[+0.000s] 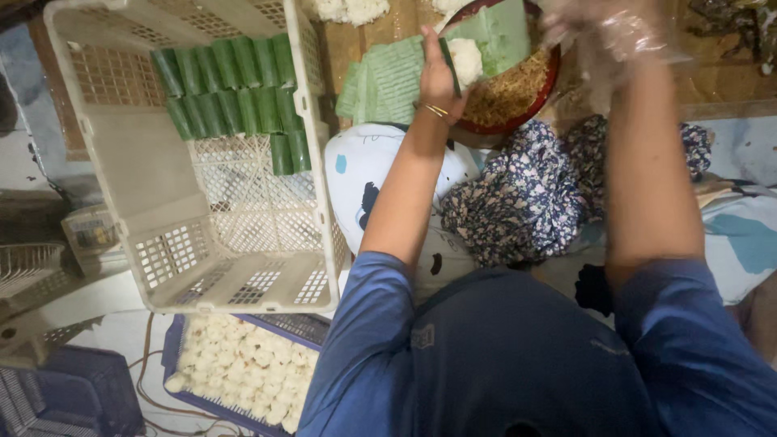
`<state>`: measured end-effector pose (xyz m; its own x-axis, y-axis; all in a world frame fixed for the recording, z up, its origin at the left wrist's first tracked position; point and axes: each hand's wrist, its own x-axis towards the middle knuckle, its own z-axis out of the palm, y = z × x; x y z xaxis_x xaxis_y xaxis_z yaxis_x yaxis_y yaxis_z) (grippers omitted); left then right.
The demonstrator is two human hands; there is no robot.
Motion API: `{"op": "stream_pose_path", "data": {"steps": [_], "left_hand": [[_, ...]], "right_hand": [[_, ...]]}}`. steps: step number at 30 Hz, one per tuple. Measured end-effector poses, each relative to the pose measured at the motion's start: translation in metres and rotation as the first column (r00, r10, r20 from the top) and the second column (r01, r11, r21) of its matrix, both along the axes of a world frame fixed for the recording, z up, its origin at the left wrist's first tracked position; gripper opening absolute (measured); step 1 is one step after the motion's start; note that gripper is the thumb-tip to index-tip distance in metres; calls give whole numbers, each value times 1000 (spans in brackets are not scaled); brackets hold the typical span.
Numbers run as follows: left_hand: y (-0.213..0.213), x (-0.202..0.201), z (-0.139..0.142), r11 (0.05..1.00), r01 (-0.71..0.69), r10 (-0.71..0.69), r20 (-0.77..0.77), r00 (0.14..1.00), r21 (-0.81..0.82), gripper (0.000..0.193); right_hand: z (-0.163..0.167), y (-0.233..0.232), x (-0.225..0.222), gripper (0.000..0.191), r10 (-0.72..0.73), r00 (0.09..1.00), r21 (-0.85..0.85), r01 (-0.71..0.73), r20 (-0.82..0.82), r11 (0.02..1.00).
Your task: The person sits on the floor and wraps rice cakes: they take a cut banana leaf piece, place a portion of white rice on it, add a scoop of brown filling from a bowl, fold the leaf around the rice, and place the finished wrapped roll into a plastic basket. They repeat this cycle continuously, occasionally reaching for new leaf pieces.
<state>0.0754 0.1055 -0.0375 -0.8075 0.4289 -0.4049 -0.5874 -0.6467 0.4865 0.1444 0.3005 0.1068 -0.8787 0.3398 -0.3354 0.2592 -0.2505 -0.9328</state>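
My left hand (439,79) holds a strip of green leaf with a white rice lump (467,58) on it, over a stack of cut green leaf pieces (388,81). My right hand (615,36), in a thin clear plastic glove, is blurred above a dark red bowl (518,121) of brown shredded filling (510,93). More leaf pieces (502,32) lean in the bowl. Whether the right hand holds anything is unclear.
A cream plastic crate (146,178) on the left holds two rows of green leaf-wrapped rolls (231,89). Below it a blue basket (174,356) holds several white rice lumps (243,372). Floral cloth (518,202) covers my lap. More baskets sit at the far left.
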Motion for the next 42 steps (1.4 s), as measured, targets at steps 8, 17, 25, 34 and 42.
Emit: {"op": "stream_pose_path", "data": {"steps": [8,17,25,34,42], "left_hand": [[-1,1,-4,944,-178,85,-316,945,-279,69],[0,1,-9,951,-222,243,-76,967,213,41],[7,2,1,974,-226,207,-430,879,9,36],[-3,8,3,961,-180,3,-647,763,-209,19],[17,6,25,913,-173,24,-373,928,-370,26]], "right_hand": [[47,-122,20,32,534,832,953,264,-149,-146],[43,-115,12,19,494,830,898,17,-258,440],[59,-98,19,19,397,898,925,27,-189,380],[47,-100,22,23,485,846,884,-34,-223,466],[14,-108,25,37,450,877,985,166,-171,51]]}}
